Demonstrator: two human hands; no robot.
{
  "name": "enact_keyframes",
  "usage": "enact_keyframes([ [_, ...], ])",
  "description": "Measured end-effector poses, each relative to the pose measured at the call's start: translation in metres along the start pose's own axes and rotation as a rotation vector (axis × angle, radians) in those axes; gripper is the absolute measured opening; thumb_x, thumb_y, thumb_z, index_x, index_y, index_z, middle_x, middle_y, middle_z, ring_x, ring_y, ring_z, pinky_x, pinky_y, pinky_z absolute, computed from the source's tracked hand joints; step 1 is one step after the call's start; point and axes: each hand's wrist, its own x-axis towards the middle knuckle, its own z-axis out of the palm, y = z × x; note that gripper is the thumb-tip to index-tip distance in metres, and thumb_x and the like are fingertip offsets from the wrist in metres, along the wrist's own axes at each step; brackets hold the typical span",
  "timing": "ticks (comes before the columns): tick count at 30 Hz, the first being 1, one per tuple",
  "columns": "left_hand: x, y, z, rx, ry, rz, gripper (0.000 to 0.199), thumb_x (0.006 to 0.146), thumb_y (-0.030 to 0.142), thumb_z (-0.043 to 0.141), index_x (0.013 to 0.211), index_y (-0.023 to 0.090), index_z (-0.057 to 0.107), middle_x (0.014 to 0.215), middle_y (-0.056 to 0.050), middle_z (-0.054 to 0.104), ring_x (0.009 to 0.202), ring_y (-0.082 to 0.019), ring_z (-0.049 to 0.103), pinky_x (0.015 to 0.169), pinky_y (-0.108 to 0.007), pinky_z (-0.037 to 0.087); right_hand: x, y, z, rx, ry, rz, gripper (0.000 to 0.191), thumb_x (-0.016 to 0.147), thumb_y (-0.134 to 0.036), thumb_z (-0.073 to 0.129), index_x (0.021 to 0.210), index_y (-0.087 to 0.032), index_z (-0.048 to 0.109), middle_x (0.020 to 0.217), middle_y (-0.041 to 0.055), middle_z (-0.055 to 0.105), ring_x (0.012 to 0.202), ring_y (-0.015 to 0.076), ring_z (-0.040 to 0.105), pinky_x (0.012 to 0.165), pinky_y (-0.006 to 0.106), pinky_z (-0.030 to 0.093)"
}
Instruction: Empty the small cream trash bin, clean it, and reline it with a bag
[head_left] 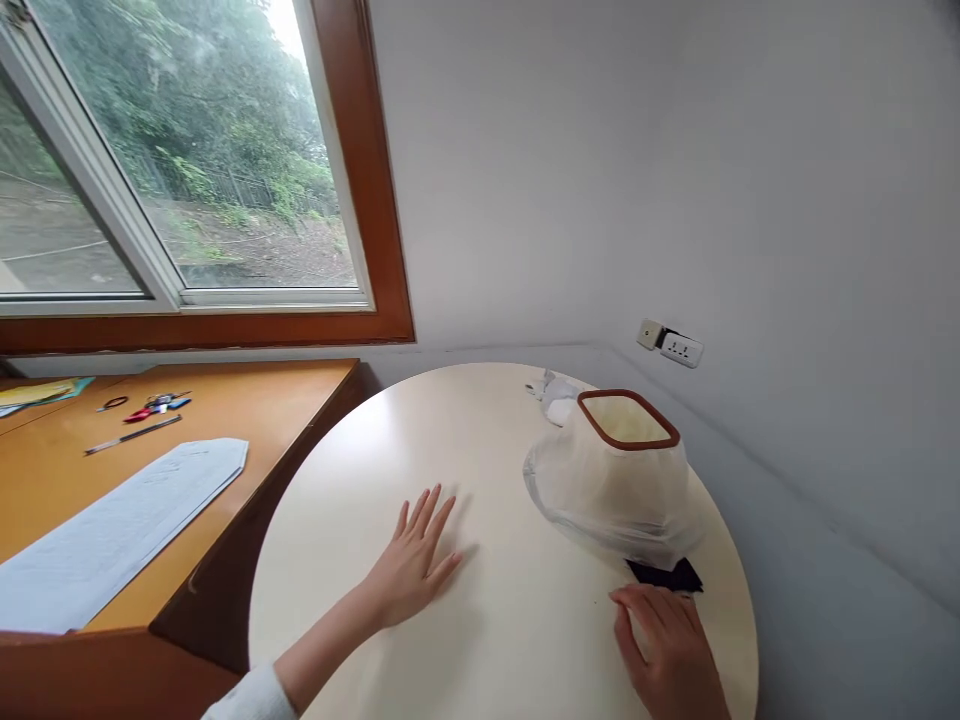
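My left hand (416, 560) is stretched out over the round cream table (345, 520), palm down, fingers spread and holding nothing. At the lower right, my right hand (664, 640) is closed, its fingers curled and the thumb tucked near them. Whatever it may hold is hidden. Just beyond its knuckles lies a dark, flat piece (667, 576) that looks like cloth or film, partly under a bin. That waste bin (615, 490) is pale, with a thin translucent bag draped around its outside and a brown squarish rim ring on top.
Crumpled whitish plastic (556, 392) lies behind the bin by the wall. To the left, an orange-brown desk (277, 400) bears papers (127, 530), a pen (135, 435) and small coloured items (157, 405). A wall socket (681, 348) and a window (225, 150) are beyond.
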Motion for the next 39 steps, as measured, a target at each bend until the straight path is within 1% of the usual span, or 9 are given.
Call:
enact_keyframes([
  [2, -0.019, -0.017, 0.002, 0.079, -0.016, 0.005, 0.063, 0.089, 0.051, 0.025, 0.140, 0.032, -0.006, 0.149, -0.003, 0.000, 0.136, -0.029, 0.002, 0.107, -0.055, 0.009, 0.019, -0.019, 0.007, 0.094, -0.074, -0.053, 0.022, 0.086, -0.021, 0.039, 0.088, -0.020, 0.061, 0.087, 0.0060, 0.065, 0.085, 0.0189, 0.058, 0.079, 0.035, 0.040],
  [3, -0.024, -0.023, 0.004, 0.109, -0.023, 0.006, 0.063, 0.089, 0.051, 0.026, 0.140, 0.031, -0.006, 0.149, -0.003, 0.001, 0.136, -0.029, 0.002, 0.107, -0.055, 0.009, 0.030, -0.028, 0.012, 0.124, -0.150, -0.085, 0.024, 0.087, -0.021, 0.037, 0.089, -0.021, 0.062, 0.092, 0.0062, 0.065, 0.090, 0.0188, 0.058, 0.083, 0.035, 0.039],
  [4, -0.028, -0.027, 0.005, 0.133, -0.027, 0.007, 0.063, 0.089, 0.051, 0.026, 0.140, 0.031, -0.005, 0.149, -0.003, 0.002, 0.136, -0.030, 0.003, 0.107, -0.055, 0.009, 0.043, -0.037, 0.017, 0.135, -0.273, -0.121, 0.026, 0.087, -0.023, 0.037, 0.097, -0.022, 0.061, 0.104, 0.0066, 0.063, 0.099, 0.0194, 0.056, 0.088, 0.036, 0.038],
  [6, -0.031, -0.032, 0.009, 0.167, -0.020, 0.012, 0.064, 0.088, 0.052, 0.027, 0.140, 0.030, -0.003, 0.149, -0.003, 0.005, 0.136, -0.030, 0.005, 0.107, -0.054, 0.009, 0.067, -0.051, 0.030, 0.138, -0.448, -0.182, 0.037, 0.088, -0.030, 0.036, 0.121, -0.023, 0.051, 0.129, 0.0056, 0.049, 0.120, 0.0203, 0.042, 0.100, 0.037, 0.030],
  [8, -0.031, -0.035, 0.013, 0.192, 0.010, 0.018, 0.063, 0.088, 0.051, 0.027, 0.140, 0.030, -0.002, 0.149, -0.004, 0.008, 0.136, -0.029, 0.009, 0.107, -0.054, 0.009, 0.086, -0.061, 0.044, 0.135, -0.571, -0.224, 0.045, 0.090, -0.030, 0.028, 0.135, -0.024, 0.035, 0.143, 0.0015, 0.032, 0.131, 0.0183, 0.025, 0.108, 0.038, 0.018],
  [10, -0.031, -0.035, 0.019, 0.211, 0.039, 0.008, 0.062, 0.088, 0.051, 0.026, 0.140, 0.030, 0.000, 0.149, -0.004, 0.010, 0.136, -0.028, 0.012, 0.107, -0.052, 0.008, 0.098, -0.067, 0.056, 0.133, -0.657, -0.233, 0.049, 0.092, -0.033, 0.021, 0.140, -0.024, 0.023, 0.147, -0.0002, 0.020, 0.135, 0.0169, 0.014, 0.110, 0.038, 0.011],
  [13, -0.032, -0.035, 0.024, 0.230, 0.056, -0.007, 0.061, 0.088, 0.053, 0.026, 0.140, 0.030, 0.003, 0.148, -0.003, 0.014, 0.135, -0.027, 0.014, 0.108, -0.050, 0.007, 0.103, -0.072, 0.069, 0.137, -0.751, -0.219, 0.053, 0.092, -0.043, 0.015, 0.141, -0.024, 0.016, 0.149, 0.0006, 0.013, 0.136, 0.0179, 0.007, 0.110, 0.041, 0.005],
  [24, -0.031, -0.033, 0.023, 0.206, 0.021, -0.022, 0.061, 0.088, 0.053, 0.025, 0.140, 0.030, 0.003, 0.148, -0.004, 0.012, 0.136, -0.026, 0.012, 0.108, -0.051, 0.006, 0.103, -0.075, 0.070, 0.155, -0.784, -0.188, 0.055, 0.091, -0.048, 0.011, 0.142, -0.025, 0.013, 0.149, -0.0006, 0.009, 0.136, 0.0173, 0.005, 0.110, 0.042, 0.001],
  [39, -0.031, -0.031, 0.022, 0.182, 0.048, -0.027, 0.061, 0.088, 0.052, 0.029, 0.140, 0.031, 0.008, 0.148, -0.003, 0.015, 0.135, -0.027, 0.014, 0.108, -0.051, 0.010, 0.104, -0.075, 0.070, 0.159, -0.795, -0.177, 0.056, 0.091, -0.049, 0.010, 0.142, -0.026, 0.013, 0.149, -0.0011, 0.009, 0.136, 0.0169, 0.004, 0.110, 0.041, 0.000],
])
